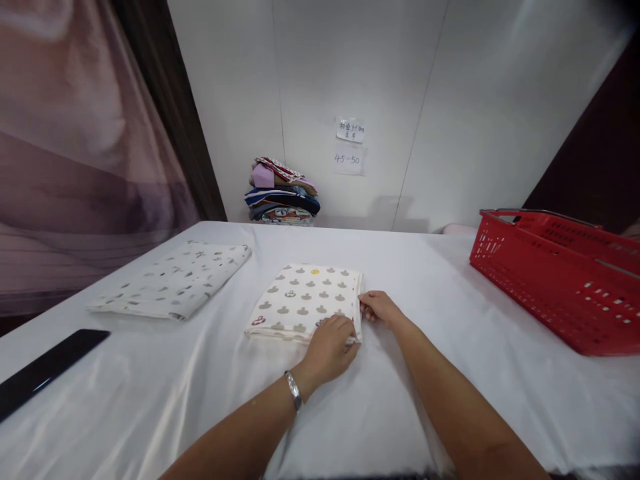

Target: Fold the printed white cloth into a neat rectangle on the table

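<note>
White cloth covers the table (450, 280), and at its middle lies the folded patterned cloth (305, 300), your left hand (330, 347) curled loosely over its near right corner with fingertips pressing down, your right hand (379, 308) pinching its right edge between thumb and fingers, likely to keep the layers square. Left of that cloth lies a second folded cloth (175, 283), behind it a stack of folded fabrics (283, 193) sits against the wall, and well to its right stands a red basket (560, 280). On the wall behind, one paper note (349, 160) reads "45-50"; the writing above it is too small to read.

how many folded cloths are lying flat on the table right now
2: the patterned cloth under both hands at centre, and the paler cloth to its left. The stack by the wall holds more.
</note>
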{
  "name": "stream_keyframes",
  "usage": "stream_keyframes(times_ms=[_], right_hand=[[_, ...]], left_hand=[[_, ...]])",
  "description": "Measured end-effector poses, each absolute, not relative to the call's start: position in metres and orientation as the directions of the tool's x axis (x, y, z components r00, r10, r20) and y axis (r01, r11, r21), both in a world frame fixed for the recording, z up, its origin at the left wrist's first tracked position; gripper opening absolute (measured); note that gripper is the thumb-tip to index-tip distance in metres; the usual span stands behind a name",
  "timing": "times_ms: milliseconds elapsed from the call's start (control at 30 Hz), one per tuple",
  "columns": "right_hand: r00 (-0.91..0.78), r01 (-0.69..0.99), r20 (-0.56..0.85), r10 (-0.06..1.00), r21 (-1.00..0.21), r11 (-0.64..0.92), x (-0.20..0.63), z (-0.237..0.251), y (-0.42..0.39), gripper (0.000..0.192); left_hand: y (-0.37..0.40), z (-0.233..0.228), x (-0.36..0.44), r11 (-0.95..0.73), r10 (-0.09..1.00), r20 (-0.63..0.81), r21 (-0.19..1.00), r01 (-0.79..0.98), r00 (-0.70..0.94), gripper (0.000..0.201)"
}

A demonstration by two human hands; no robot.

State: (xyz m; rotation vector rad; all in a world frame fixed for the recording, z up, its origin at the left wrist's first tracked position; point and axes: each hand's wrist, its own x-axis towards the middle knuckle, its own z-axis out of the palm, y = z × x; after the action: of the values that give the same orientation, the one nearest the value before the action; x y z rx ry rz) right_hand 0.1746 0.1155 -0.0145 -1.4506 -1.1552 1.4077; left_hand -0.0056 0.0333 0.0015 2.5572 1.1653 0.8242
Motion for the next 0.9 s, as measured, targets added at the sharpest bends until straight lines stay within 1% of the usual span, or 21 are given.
stream_keyframes(times_ms=[100,167,200,333,467,600,767,900], right_hand=[[-0.034,0.064,-0.255,0.966,-0.965,-0.253,0.173,-0.02,0.117,0.02],[-0.041,0.049,-0.239,0.97,-0.97,-0.237,0.173,-0.022,0.117,0.019],[-0.045,0.044,-0.231,0.972,-0.972,-0.23,0.173,-0.023,0.116,0.018],[-0.062,0.044,-0.218,0.974,-0.975,-0.216,0.175,-0.025,0.116,0.014],[-0.062,0.057,-0.231,0.971,-0.972,-0.228,0.174,-0.024,0.116,0.014],[-0.057,0.063,-0.244,0.968,-0.969,-0.24,0.173,-0.025,0.119,0.014],[-0.041,0.06,-0.253,0.967,-0.966,-0.25,0.172,-0.028,0.122,0.021],[-0.018,0.063,-0.245,0.969,-0.968,-0.244,0.171,-0.028,0.122,0.019]], left_hand=[[0.041,0.015,-0.004,-0.586,0.809,0.299,0.477,0.655,0.506,0.016],[0.054,0.025,0.001,-0.501,0.861,0.21,0.498,0.708,0.463,0.02],[0.062,0.029,0.005,-0.462,0.883,0.176,0.487,0.741,0.435,0.022],[0.1,0.035,0.028,-0.319,0.948,0.115,0.389,0.864,0.297,0.027],[0.126,0.031,0.042,-0.2,0.977,0.0,0.34,0.919,0.213,0.018],[0.133,0.03,0.042,-0.173,0.976,-0.065,0.337,0.926,0.206,0.018],[0.134,0.035,0.04,-0.185,0.968,-0.101,0.344,0.921,0.232,0.018],[0.136,0.034,0.041,-0.172,0.969,-0.105,0.359,0.917,0.223,0.016]])
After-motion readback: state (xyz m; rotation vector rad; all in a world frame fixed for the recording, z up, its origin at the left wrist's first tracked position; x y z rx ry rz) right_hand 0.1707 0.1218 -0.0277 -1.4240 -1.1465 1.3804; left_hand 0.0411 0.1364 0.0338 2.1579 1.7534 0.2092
